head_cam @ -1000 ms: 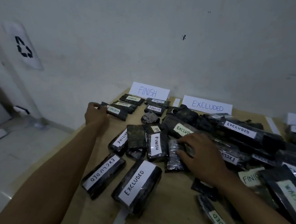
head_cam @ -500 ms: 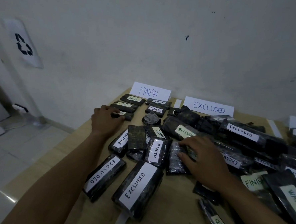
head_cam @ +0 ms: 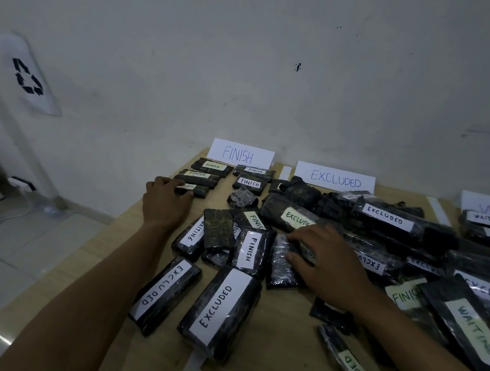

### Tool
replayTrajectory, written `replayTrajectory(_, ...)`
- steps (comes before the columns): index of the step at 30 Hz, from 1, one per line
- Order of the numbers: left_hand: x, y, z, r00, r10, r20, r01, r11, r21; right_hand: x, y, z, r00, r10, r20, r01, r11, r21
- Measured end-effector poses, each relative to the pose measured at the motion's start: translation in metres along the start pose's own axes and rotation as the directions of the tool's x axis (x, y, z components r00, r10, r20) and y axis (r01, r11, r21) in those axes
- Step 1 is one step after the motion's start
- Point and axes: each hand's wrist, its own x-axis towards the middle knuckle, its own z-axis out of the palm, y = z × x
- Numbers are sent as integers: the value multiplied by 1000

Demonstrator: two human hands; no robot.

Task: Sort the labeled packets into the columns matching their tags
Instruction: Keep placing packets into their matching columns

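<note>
Now | left hand (head_cam: 165,202) grip: clamped on FINISH packet (head_cam: 199,190) | right hand (head_cam: 325,264) grip: apart, resting on unlabelled packet (head_cam: 280,273)

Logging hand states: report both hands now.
Left hand: grips a FINISH packet.
Right hand: open, resting on a dark packet.

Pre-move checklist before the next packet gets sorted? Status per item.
1. Left hand off its FINISH packet: not ok, fingers grip it.
2. That packet under the FINISH sign: ok.
3. Tag readable on the packet under the right hand: cannot tell, no tag faces up.
4. WAITING packet out of the FINISH column: not ok.
5. Near-left EXCLUDED packet in its own column: not ok, it lies on the FINISH side.
</note>
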Motion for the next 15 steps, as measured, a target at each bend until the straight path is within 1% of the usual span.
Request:
replayTrajectory(2, -5, 5, -3, 999, -11, -37, 8, 997, -81, 0, -1, -1, 1000, 0, -1, 0, 1000, 5)
replayTrajectory(4, -10, 10, -6, 999, -29, -39, 22, 987, -159, 0, -2, -3, 1000, 6, 6, -6, 1000, 16)
replayTrajectory(6, -15, 18, -9, 999, 10, -45, -20, 974, -227, 0, -3, -6, 1000, 11, 10, -11, 999, 39)
replayTrajectory(9, -26, 41, -22, 986, 157, -64, -169, 941, -292, -7, -5, -16, 1000, 11, -16, -10, 995, 94)
replayTrajectory(11, -41, 67, -34, 959, 281, -30, -273, 894, -355, -14, -6, -29, 999, 21, -37, -16, 993, 116)
replayTrajectory(13, -58, 95, -45, 909, 416, 27, -364, 825, -432, -25, -7, -45, 999, 41, -26, -37, 992, 125)
replayTrajectory(15, -77, 123, -49, 850, 517, 101, -405, 763, -504, -39, -6, -61, 999, 51, -7, -50, 991, 127)
